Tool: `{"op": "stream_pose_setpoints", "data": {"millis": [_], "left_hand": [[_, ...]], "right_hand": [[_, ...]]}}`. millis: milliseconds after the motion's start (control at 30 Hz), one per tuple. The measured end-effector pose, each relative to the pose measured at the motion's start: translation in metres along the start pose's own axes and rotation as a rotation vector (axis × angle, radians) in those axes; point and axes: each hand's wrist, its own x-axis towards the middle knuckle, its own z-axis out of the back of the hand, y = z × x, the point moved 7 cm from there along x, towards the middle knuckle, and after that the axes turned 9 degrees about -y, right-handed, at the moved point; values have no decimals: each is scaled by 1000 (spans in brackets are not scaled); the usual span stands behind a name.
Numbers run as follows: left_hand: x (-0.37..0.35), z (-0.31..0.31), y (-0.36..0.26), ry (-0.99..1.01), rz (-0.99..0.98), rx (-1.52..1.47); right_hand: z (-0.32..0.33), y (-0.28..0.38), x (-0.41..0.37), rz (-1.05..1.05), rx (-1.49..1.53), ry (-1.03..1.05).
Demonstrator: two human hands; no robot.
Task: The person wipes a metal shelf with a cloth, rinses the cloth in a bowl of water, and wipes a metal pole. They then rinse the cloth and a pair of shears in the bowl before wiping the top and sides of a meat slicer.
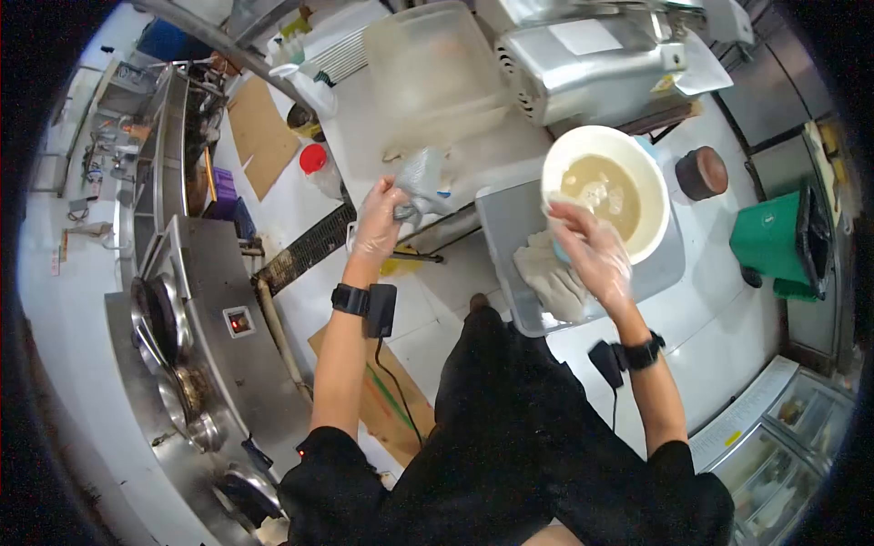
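My left hand (378,218), in a clear plastic glove, is closed on a crumpled translucent plastic bag (421,187) over the edge of the steel table. My right hand (592,250), also in a clear glove, is over the near-left rim of a white bowl (657,196) of cloudy liquid; its fingers are bent, and what they hold, if anything, is too unclear to name. Beside and partly under that hand, a pale cloth-like bundle (553,282) lies on a grey plastic lid or tray (510,218).
A translucent bin (432,64) and a steel machine (583,68) stand on the far table. Stove burners (168,328) are at left, a green trash bin (772,238) at right, a red-capped jar (314,159) beyond my left hand.
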Motion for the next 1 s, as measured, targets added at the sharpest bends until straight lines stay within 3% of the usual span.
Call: {"op": "stream_pose_setpoints", "data": {"millis": [200, 267, 300, 333, 367, 433, 533, 633, 700, 767, 833, 900, 967, 1000], "left_hand": [[-62, -166, -42, 222, 96, -170], [-70, -207, -27, 268, 137, -133], [-64, -221, -12, 306, 34, -95], [-61, -233, 2, 343, -69, -59], [-66, -243, 14, 344, 26, 13], [-66, -263, 17, 389, -169, 238], [-62, -264, 28, 300, -231, 449], [-63, -267, 23, 260, -298, 507], [-67, -272, 15, 274, -297, 481], [-70, -272, 34, 308, 106, 443], [-70, -277, 34, 385, 84, 377], [-72, -283, 40, 462, 64, 313], [-64, -261, 36, -6, -70, 493], [-63, -262, 37, -10, -67, 486]], "right_hand": [[7, -22, 35, -80, 503, 48], [11, -35, 35, -285, 955, 91], [16, -41, 37, -255, 1050, 70], [20, -48, 35, -255, 1057, 66], [28, -56, 33, -234, 1033, 6], [41, -72, 35, -204, 941, -152], [51, -91, 32, -213, 897, -288], [53, -109, 41, -288, 714, -272], [58, -100, 40, -217, 667, -219], [57, -94, 41, -148, 608, -158], [59, -92, 48, -116, 361, -159], [63, -90, 45, -162, 360, -175], [57, -100, 46, -206, 364, -186], [52, -116, 49, -182, 370, -251]]}}
